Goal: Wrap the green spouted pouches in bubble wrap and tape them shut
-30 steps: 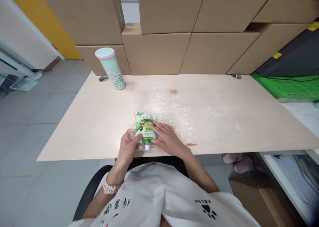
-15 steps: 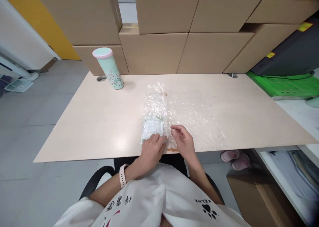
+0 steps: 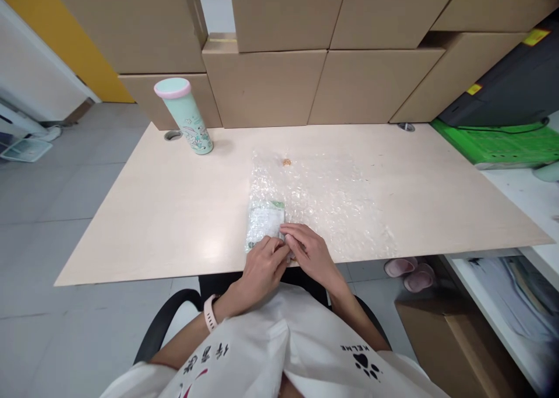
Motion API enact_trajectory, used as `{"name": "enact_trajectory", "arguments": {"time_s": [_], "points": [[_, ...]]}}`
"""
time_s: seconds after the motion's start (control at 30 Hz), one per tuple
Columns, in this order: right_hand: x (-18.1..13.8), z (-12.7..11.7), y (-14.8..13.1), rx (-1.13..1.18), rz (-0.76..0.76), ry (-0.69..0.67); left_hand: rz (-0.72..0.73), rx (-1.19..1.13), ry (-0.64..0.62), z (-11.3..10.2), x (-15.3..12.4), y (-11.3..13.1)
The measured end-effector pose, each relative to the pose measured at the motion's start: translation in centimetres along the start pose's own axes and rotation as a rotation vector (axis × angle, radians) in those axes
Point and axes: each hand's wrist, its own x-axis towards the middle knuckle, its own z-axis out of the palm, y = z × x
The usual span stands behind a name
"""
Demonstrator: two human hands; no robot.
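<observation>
A green and white pouch (image 3: 265,223) lies near the front edge of the light wooden desk (image 3: 174,211), folded inside a sheet of clear bubble wrap (image 3: 323,200) that spreads to the right. My left hand (image 3: 261,268) rests on the near end of the wrapped pouch, fingers curled down on it. My right hand (image 3: 309,254) is beside it, fingers pressing the wrap's edge at the pouch's right side. Both hands touch each other above the desk's front edge.
A mint tumbler (image 3: 183,115) with a pink lid stands at the back left by a cable hole. Stacked cardboard boxes (image 3: 271,83) line the back. A green crate (image 3: 502,144) sits at the right. A small orange scrap (image 3: 286,162) lies on the wrap.
The pouch has been turned over to the right with the bubble wrap folded over it. Both hands moved right and came together on the wrapped pouch's near end.
</observation>
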Motion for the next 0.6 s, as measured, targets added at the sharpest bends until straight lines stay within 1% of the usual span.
{"name": "enact_trajectory", "arguments": {"time_s": [0.07,0.2,0.27,0.3,0.33,0.37,0.43,0.5,0.53,0.57,0.6], "points": [[0.0,-0.2,0.0,-0.001,0.019,-0.033,0.02,-0.065,0.006,-0.3,-0.4,-0.3],[-0.1,-0.9,0.1,-0.008,0.028,-0.139,0.065,-0.078,0.06,-0.5,-1.4,-0.5],[-0.3,-1.2,0.1,-0.022,0.028,-0.213,0.053,-0.086,0.134,-0.6,-2.0,-0.5],[-0.4,-1.4,0.1,-0.036,0.027,-0.248,0.017,-0.102,0.186,-0.7,-2.2,-0.5],[-0.5,-1.5,0.1,-0.055,0.026,-0.281,-0.052,-0.129,0.238,-0.8,-2.5,-0.5],[-0.6,-1.5,0.0,-0.077,0.026,-0.311,-0.152,-0.174,0.283,-1.1,-2.8,-0.6],[-0.8,-1.4,-0.1,-0.123,0.028,-0.363,-0.427,-0.336,0.331,-2.1,-3.1,-1.1],[-0.9,-1.0,-0.4,-0.166,0.015,-0.399,-0.708,-0.594,0.308,-3.5,-3.1,-1.7],[-0.9,-0.8,-0.6,-0.182,0.007,-0.406,-0.814,-0.739,0.279,-4.4,-3.0,-2.0],[-1.0,-0.6,-0.7,-0.191,0.0,-0.407,-0.88,-0.872,0.238,-5.2,-2.7,-2.1],[-1.0,-0.5,-0.9,-0.191,-0.005,-0.403,-0.901,-0.983,0.199,-6.0,-2.4,-2.2]]}}
